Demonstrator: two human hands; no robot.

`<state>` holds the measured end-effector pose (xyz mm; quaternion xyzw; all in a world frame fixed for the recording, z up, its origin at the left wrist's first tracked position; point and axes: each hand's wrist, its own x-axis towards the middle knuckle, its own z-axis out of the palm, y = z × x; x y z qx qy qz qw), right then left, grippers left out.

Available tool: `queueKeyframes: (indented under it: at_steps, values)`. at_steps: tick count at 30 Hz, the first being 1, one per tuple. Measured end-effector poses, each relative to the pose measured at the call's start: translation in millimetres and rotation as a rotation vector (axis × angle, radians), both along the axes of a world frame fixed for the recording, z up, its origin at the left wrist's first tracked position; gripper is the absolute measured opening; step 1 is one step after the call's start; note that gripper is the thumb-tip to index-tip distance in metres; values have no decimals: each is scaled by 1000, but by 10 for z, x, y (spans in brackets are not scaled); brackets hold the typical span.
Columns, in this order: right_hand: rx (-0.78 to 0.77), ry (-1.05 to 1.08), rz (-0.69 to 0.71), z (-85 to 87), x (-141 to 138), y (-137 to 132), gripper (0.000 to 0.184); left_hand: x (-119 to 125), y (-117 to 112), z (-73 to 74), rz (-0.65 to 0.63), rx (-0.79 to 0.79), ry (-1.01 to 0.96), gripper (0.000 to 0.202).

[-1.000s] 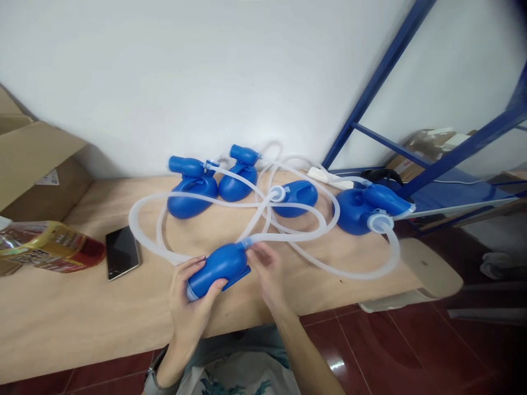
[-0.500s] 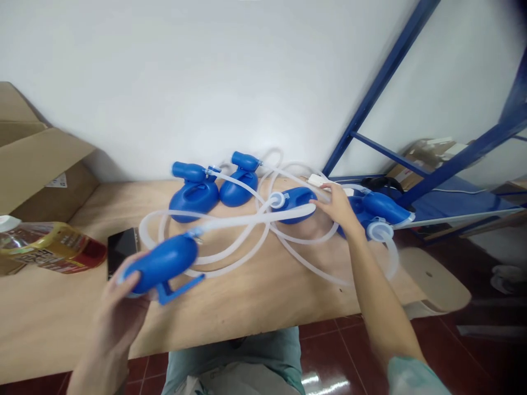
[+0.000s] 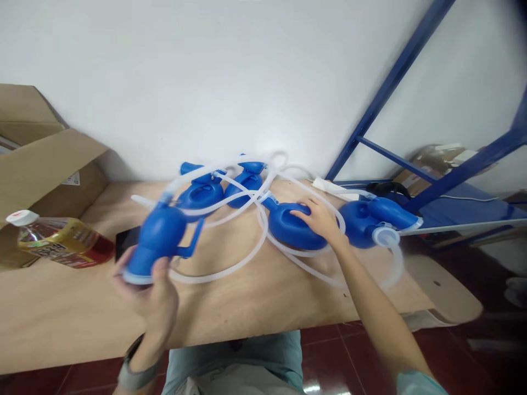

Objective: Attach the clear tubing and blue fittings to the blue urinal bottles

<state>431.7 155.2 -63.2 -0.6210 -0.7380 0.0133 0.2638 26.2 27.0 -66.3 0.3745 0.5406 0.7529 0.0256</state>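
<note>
My left hand [image 3: 154, 299] is wrapped round the pale-rimmed wide end of a blue urinal funnel [image 3: 162, 227], lifted over the table's left half. A flat blue hook-shaped arm sticks out from its right side, and a translucent hose runs from its top. My right hand [image 3: 321, 219] has its fingers closed on the handle of a blue urinal bottle [image 3: 292, 230] at the middle of the table. Loops of translucent hose [image 3: 224, 274] lie between the hands. Two more urinal bottles with funnels, a left one [image 3: 200, 197] and a right one [image 3: 247, 184], stand near the wall.
Right of my right hand sits another urinal bottle [image 3: 358, 225], beside a blue metal frame [image 3: 382, 93]. On the left are a bottle of reddish liquid [image 3: 66, 241], a dark phone [image 3: 127, 241] partly hidden, and an open cardboard box [image 3: 53, 159]. The wooden table's [image 3: 239, 312] front edge is close to my lap.
My left hand has turned the funnel upright, its hose end now upward. My right hand has moved down and left onto the middle bottle's handle, and that bottle has turned and come nearer.
</note>
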Motion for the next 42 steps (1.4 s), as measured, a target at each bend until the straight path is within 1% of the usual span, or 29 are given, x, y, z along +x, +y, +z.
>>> queueKeyframes:
  at_steps: [2, 3, 5, 8, 10, 13, 15, 17, 18, 20, 21, 23, 25, 26, 27, 29, 30, 31, 32, 34, 35, 36, 37, 39, 41, 42]
  values:
    - [18, 86, -39, -12, -183, -141, 42, 398, 57, -66, -153, 0, 133, 57]
    - [29, 120, -49, -27, -261, -192, 42, 596, 108, -90, -260, 5, 209, 57]
    - [43, 197, -58, -72, -373, -259, 44, 957, 248, -135, -417, 34, 347, 53]
    - [51, 377, -48, -172, -412, -303, 49, 1337, 486, -221, -487, 42, 442, 48]
    - [61, 475, -27, -243, -373, -329, 46, 1482, 604, -288, -543, -3, 514, 44]
    - [63, 531, -7, -328, -295, -379, 38, 1618, 704, -392, -651, -120, 625, 41]
    - [59, 565, 4, -368, -270, -411, 38, 1713, 769, -449, -679, -159, 630, 43]
    - [56, 590, 18, -402, -276, -433, 37, 1828, 868, -474, -678, -150, 592, 44]
    - [56, 601, 23, -419, -285, -440, 36, 1885, 928, -470, -688, -147, 581, 44]
    - [62, 622, 20, -451, -303, -446, 37, 1979, 1043, -428, -749, -152, 588, 44]
    - [68, 631, 10, -462, -305, -449, 39, 2005, 1083, -391, -799, -158, 606, 49]
    - [80, 648, -21, -458, -290, -461, 46, 2001, 1103, -288, -909, -160, 652, 73]
    - [108, 689, -66, -389, -252, -494, 54, 1905, 1027, -157, -986, -139, 689, 100]
    - [129, 722, -84, -324, -227, -520, 55, 1822, 956, -86, -1010, -119, 701, 105]
    - [161, 763, -101, -238, -202, -550, 54, 1716, 869, -19, -1028, -99, 710, 104]
    - [259, 855, -121, -16, -156, -619, 51, 1442, 666, 74, -1039, -74, 725, 86]
    - [336, 901, -140, 114, -140, -653, 49, 1276, 559, 83, -1031, -88, 740, 75]
    - [428, 952, -161, 250, -132, -685, 48, 1094, 453, 58, -1001, -105, 756, 65]
    - [514, 995, -185, 388, -133, -712, 46, 895, 351, -4, -934, -120, 765, 58]
    - [636, 1026, -231, 661, -180, -748, 36, 458, 169, -222, -743, -175, 788, 47]
    - [647, 1018, -224, 792, -229, -749, 29, 227, 91, -360, -662, -206, 812, 41]
    - [631, 1002, -184, 920, -299, -734, 24, -6, 21, -501, -579, -261, 831, 37]
    - [595, 985, -107, 1044, -391, -695, 22, -234, -40, -633, -500, -298, 851, 35]
    - [526, 942, 89, 1276, -649, -524, 34, -643, -138, -842, -388, -387, 880, 32]
    - [459, 866, 311, 1484, -1019, -210, 46, -949, -203, -972, -317, -457, 886, 32]
    - [421, 828, 413, 1576, -1250, -5, 47, -1054, -224, -1015, -294, -486, 888, 33]
